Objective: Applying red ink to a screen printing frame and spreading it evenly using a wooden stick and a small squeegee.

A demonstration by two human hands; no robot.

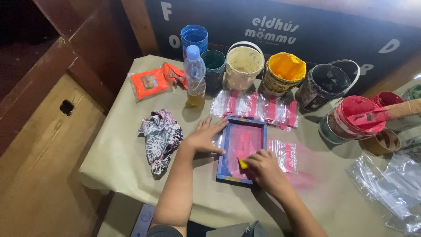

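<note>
Right hand (267,169) is down on the small blue-framed printing screen with pink-stained mesh (242,149), its grip clamped on a small yellow squeegee pad (243,164) at the near edge of the mesh. Left hand (205,137) lies flat with fingers spread, pressing the frame's left rail onto the paper-covered worktop (123,153). A good pull here, I judge, wants even pressure, one steady stroke, and the frame pinned so nothing smears. A clear plastic bag with a pink band (284,154) pokes out just right of the squeegee grip.

Now the containers, all beyond the frame. Yellow-coated tub, thick yellow ink inside (285,70). Cream bucket (244,65), pale residue. Dark green pot (213,66) and blue tub (194,37), contents hidden. Black-smeared bucket (326,83), dark inside. Red tub (357,115), full of pink-red ink with a stained wooden stirring stick (390,113) across it. Clear plastic bottle with blue cap (194,77), yellowish liquid low down.
</note>
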